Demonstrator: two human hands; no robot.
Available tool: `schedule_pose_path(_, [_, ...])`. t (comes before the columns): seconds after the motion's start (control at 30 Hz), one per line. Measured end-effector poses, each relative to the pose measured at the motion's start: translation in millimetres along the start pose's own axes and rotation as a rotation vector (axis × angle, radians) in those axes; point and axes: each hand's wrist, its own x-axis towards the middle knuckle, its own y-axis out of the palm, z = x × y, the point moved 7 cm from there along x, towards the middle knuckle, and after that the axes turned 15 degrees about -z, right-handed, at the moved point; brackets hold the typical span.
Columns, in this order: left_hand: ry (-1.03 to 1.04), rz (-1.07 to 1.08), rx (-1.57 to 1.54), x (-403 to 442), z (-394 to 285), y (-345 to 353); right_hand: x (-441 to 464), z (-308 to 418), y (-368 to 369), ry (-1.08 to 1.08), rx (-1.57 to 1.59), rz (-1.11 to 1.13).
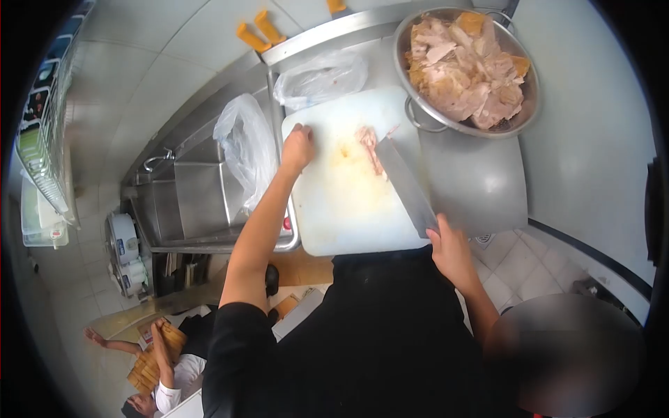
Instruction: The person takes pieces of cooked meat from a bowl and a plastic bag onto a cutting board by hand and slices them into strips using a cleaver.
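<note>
A white cutting board (348, 216) lies on the steel counter in front of me. My left hand (298, 148) is closed at the board's left edge; what it holds, if anything, is hidden. My right hand (446, 244) grips a wide-bladed cleaver (405, 184) near the board's lower right corner. The blade slants up and left across the board, its far end beside a small strip of meat scraps (369, 148). Yellowish stains mark the board's middle. A large steel bowl (531, 115) full of cooked meat pieces (467, 70) stands beyond the board at the upper right.
Clear plastic bags (245, 143) lie on the sink's edge and behind the board. A steel sink (198, 198) is on the left. At the lower left, another person (182, 376) holds wooden blocks or boxes. Yellow pieces (267, 28) rest by the wall.
</note>
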Motion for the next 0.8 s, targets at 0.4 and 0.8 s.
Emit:
schedule_pose_path(0.4, [0.185,0.004,-0.415,41.0,-197.4,-53.5,8.4,-17.3,-40.4,-0.055,-0.082,0.048])
schedule_pose_path(0.8, [0.588,0.192,-0.265,83.6,-372.7,31.6,-3.4,7.7,20.2,-0.302,-0.044,0.3])
